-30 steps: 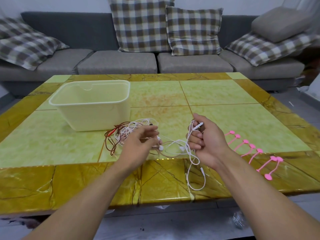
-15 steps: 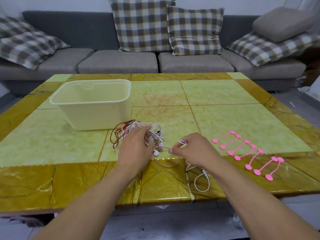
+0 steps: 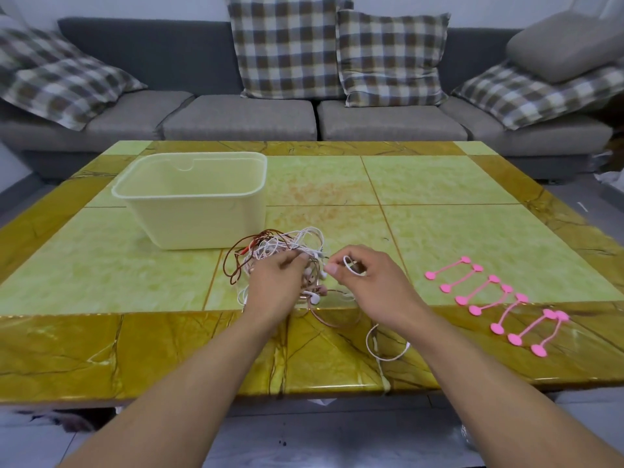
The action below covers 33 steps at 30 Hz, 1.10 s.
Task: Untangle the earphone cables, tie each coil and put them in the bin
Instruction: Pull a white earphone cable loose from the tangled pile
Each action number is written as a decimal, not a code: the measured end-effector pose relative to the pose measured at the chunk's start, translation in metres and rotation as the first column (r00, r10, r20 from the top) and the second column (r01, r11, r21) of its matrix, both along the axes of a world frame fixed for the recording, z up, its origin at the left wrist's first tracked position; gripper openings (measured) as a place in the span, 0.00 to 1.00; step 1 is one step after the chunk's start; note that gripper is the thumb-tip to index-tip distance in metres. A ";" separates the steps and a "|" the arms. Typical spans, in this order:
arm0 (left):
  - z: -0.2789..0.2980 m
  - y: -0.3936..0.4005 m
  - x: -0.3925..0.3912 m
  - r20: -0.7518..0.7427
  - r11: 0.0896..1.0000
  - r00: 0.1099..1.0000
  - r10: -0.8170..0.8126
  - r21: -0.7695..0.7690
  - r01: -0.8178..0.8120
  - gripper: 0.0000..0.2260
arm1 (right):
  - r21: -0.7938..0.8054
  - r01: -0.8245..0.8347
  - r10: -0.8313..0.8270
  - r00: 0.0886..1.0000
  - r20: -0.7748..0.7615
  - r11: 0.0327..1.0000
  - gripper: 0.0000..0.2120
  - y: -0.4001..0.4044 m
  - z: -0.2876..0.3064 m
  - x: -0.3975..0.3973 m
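Pinching a small white loop of cable (image 3: 353, 265) between thumb and curled fingers, the right hand (image 3: 373, 285) sat just right of the tangle of earphone cables (image 3: 287, 248), while the left hand (image 3: 275, 288) lay on the tangle's near side with its fingers curled down into the white and brown strands, apparently holding the bundle in place. The tangle rested on the table (image 3: 439, 231) just in front of the cream bin (image 3: 192, 211), touching or almost touching its near wall; the exact contact could not be made out. From the right hand a white strand (image 3: 381, 346) ran toward the near edge of the table, looped there, and hung over the rim, so the free length of that cable lay near and right of the knot, with its long run pointing from the tangle toward the person. That was the relation the next pull seemed to depend on: drawing the pinched loop rightward and nearward, away from the left hand, would likely follow the strand's own line and not drag across the bundle. The right hand was nearer the loose end and the left nearer the mass. The pink ties (image 3: 486, 292) lay in a row well to the right, closer to the right hand. No coil was yet tied, and the bin's visible interior looked empty.
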<state>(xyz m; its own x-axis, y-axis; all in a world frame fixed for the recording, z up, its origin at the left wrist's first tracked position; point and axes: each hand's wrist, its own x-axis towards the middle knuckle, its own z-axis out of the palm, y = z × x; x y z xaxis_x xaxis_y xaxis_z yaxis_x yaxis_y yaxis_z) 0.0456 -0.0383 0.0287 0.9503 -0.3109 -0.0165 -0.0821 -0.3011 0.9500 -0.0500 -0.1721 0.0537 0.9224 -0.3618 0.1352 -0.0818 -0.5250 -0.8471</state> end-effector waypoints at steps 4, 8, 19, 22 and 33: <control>0.003 -0.001 0.006 -0.323 0.948 0.946 -0.029 -0.309 -0.076 0.08 | -0.044 -0.105 0.100 0.989 -0.105 0.994 0.08 0.000 -0.008 -0.002; 0.000 -0.001 0.009 -0.353 0.923 0.934 -0.055 -0.374 -0.087 0.05 | -0.093 -0.099 0.086 0.987 -0.137 0.991 0.07 -0.001 -0.011 -0.002; 0.013 0.002 0.004 -0.457 0.810 0.875 -0.161 -0.567 -0.148 0.06 | -0.107 0.153 -0.170 0.972 -0.164 0.982 0.09 -0.009 -0.011 -0.003; 0.012 0.001 0.006 -0.490 0.795 0.854 -0.175 -0.582 -0.171 0.07 | -0.144 0.189 -0.214 0.959 -0.185 0.972 0.11 -0.012 -0.013 -0.002; 0.011 -0.004 0.008 -0.524 0.782 0.829 -0.195 -0.593 -0.190 0.05 | -0.167 0.116 -0.165 0.934 -0.318 0.979 0.11 -0.008 -0.011 -0.002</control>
<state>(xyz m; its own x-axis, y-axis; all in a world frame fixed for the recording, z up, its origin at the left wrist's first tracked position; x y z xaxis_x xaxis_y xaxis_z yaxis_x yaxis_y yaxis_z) 0.0537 -0.0421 0.0395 0.8384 -0.4385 -0.3236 0.4888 0.3423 0.8025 -0.0521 -0.1799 0.0424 0.8650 -0.4904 -0.1062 -0.4242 -0.6016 -0.6769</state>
